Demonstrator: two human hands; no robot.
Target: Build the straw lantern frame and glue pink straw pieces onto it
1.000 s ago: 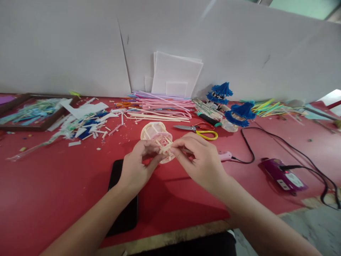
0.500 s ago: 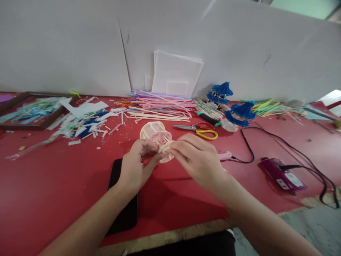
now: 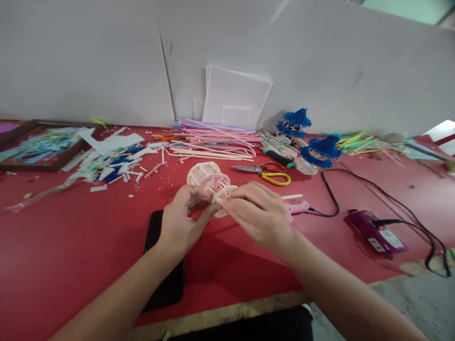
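A small cream and pink lantern-like frame of straw pieces [image 3: 209,179] lies on its side on the red table [image 3: 71,246]. My left hand [image 3: 183,220] is closed round its near end from the left. My right hand [image 3: 258,215] pinches the same end from the right, fingers pressed together on the cream ring. A pink glue gun [image 3: 296,206] lies just right of my right hand. A black phone [image 3: 167,284] lies under my left forearm.
Yellow-handled scissors [image 3: 265,174] lie behind the hands. Pink and cream straws [image 3: 216,142] are piled at the back, white sheets [image 3: 234,97] lean on the wall. Blue tasselled models [image 3: 313,142] stand right of them. A purple power strip [image 3: 377,232] with black cable lies right. Scraps [image 3: 110,166] lie left.
My right hand has slid slightly left and down over the frame's end, uncovering more of the glue gun. The frame has turned a little between my fingers.
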